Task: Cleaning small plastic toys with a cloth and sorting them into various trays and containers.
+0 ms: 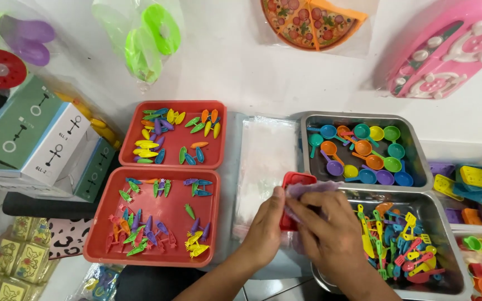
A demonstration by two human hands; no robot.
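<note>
**A:** Where does everything sit, left to right?

**B:** On your far left are two red trays, one behind the other. The back tray [169, 165] and the front tray [147, 261] both hold small coloured toy vegetables. Just right of them a stack of clear bags [266, 150] lies flat on the white counter [252, 72]. Your hands are over the near end of that stack.

**A:** And what am I holding?

**B:** Your left hand [263, 228] has its fingers closed on a small red piece [295, 179], thumb pressed against its near edge. Your right hand [330, 234] lies over it, its fingers pinched on a pale purple piece [314, 188] that touches the red one. I can't tell how the two pieces meet, because your right hand hides the joint.

**A:** How do I handle it well?

**B:** I'd say let the left hand do the steadying. Grip the red piece by its sides, so the thumb doesn't block its open face. Work the purple piece with your right fingertips only, lightly. Both look like thin plastic that could bend or pop loose.

**A:** Anything to watch on my right?

**B:** The metal tray of scoops [358, 115] and the metal tray of toy cutlery [448, 237] sit just beside your right wrist. Hold that elbow in, so you don't knock their rims.
</note>
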